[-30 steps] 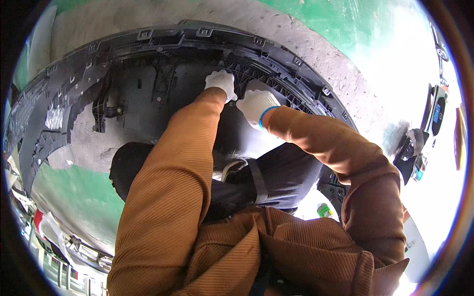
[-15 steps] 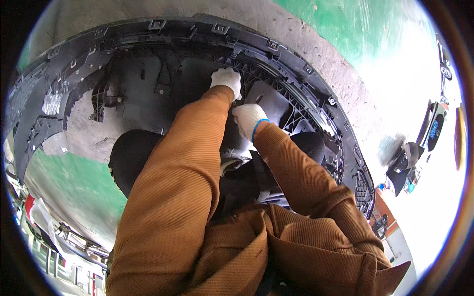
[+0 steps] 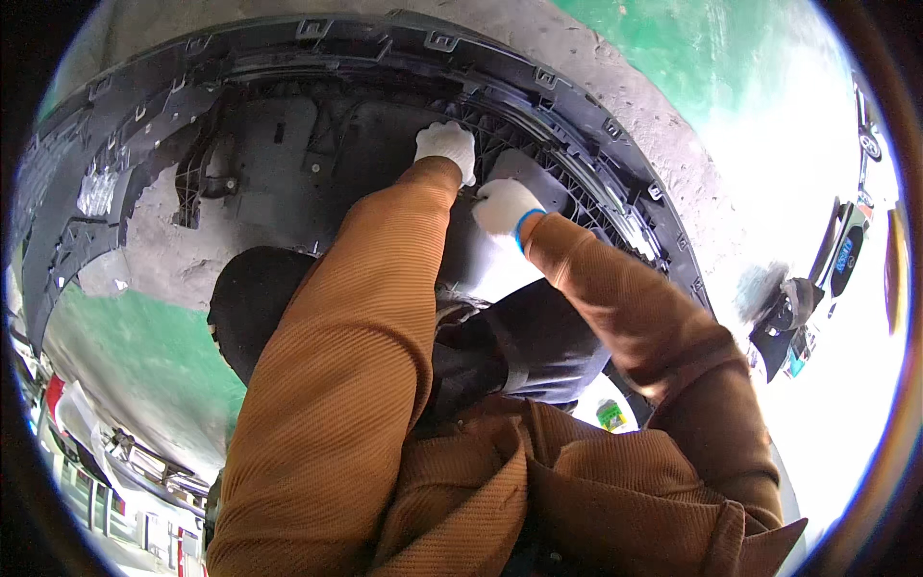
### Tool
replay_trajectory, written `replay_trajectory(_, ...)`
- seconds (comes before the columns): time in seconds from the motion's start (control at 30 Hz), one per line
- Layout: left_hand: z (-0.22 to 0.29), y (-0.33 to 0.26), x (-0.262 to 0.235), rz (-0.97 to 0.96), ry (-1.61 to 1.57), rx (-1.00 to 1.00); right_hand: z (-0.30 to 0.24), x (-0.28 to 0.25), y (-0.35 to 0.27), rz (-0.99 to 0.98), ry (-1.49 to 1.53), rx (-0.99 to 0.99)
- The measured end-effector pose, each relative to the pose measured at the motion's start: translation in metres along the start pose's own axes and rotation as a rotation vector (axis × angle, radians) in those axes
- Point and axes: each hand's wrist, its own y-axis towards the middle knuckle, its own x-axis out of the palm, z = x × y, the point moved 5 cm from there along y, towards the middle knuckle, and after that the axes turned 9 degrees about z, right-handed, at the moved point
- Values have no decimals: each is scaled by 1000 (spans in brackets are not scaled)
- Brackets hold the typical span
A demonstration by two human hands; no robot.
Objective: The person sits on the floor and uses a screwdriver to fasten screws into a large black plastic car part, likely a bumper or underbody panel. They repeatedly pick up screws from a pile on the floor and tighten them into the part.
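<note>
A large curved black plastic car bumper [image 3: 385,43] lies inner side up on the floor, with a flat black panel [image 3: 274,159] inside it. My left hand [image 3: 445,149], in a white knit glove, rests curled on the panel near the ribbed lattice. What its fingers grip is hidden beneath it. Just to its right and nearer to me, my right hand [image 3: 504,208] is closed in a white glove with a blue cuff. A small dark bit shows between the two hands, too small to name. My brown corduroy sleeves [image 3: 336,365] reach over the panel.
Grey concrete and a green painted floor [image 3: 144,356] surround the bumper. Dark car parts [image 3: 793,308] stand at the right, partly lost in glare. White and red parts [image 3: 72,413] and racking lie at the lower left. A small green item [image 3: 611,415] shows beside my right sleeve.
My right hand has moved a little right and up, its elbow swinging outward. My left hand has shifted slightly right with the view. My right leg has come inward, uncovering the green item.
</note>
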Motion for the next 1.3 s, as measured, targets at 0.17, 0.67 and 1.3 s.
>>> replay_trajectory(0.17, -5, 2, 2, -19, 25, -17, 1, 1, 6, -76, -362, -577)
replay_trajectory(0.67, 2, -4, -4, -78, 39, -56, 0, 4, 15, -78, -371, -688)
replay_trajectory(1.3, -3, 5, 8, 23, 14, -26, 0, 14, 20, -166, -279, -374)
